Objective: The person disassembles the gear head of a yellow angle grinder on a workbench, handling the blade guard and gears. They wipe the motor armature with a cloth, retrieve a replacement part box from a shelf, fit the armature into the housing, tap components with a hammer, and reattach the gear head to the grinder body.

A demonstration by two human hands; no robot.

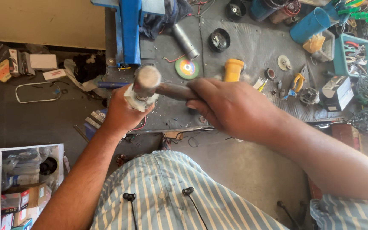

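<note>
My right hand (pixel 228 108) grips the dark handle of a hammer (pixel 169 90); its worn metal head (pixel 147 79) sits right over a pale metal part (pixel 138 100). My left hand (pixel 122 115) wraps around that part from below and holds it at the near edge of the grey workbench (pixel 252 47). The lower end of the part is hidden by my fingers.
On the bench lie a green cutting disc (pixel 187 68), a yellow cylinder (pixel 233 70), a steel tube (pixel 185 41), yellow-handled pliers (pixel 297 81) and a teal tray of tools (pixel 354 53). A blue vise frame (pixel 129 30) stands behind the part. Boxes (pixel 5 191) sit on the floor at left.
</note>
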